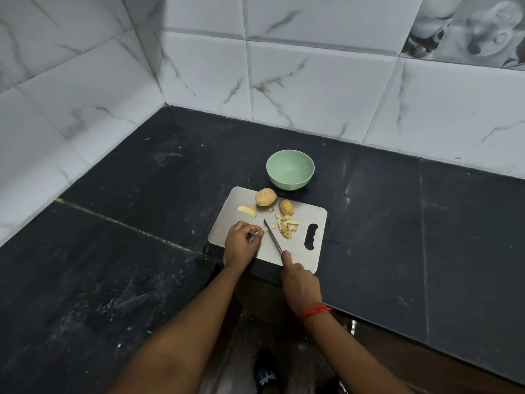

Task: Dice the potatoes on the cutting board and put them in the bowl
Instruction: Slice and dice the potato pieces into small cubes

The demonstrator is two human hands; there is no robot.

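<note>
Seemingly empty bowl [290, 184] beyond cutting board [227, 223].

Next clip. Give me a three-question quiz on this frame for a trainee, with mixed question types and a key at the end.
1. True or false: the green bowl already has something in it.
2. Which of the hands grips the knife? A) left B) right C) neither
3. What does the left hand pinch beside the blade?

Key
1. False: it is empty. The diced pieces lie on the cutting board.
2. B, the right hand.
3. A small potato piece.
</note>
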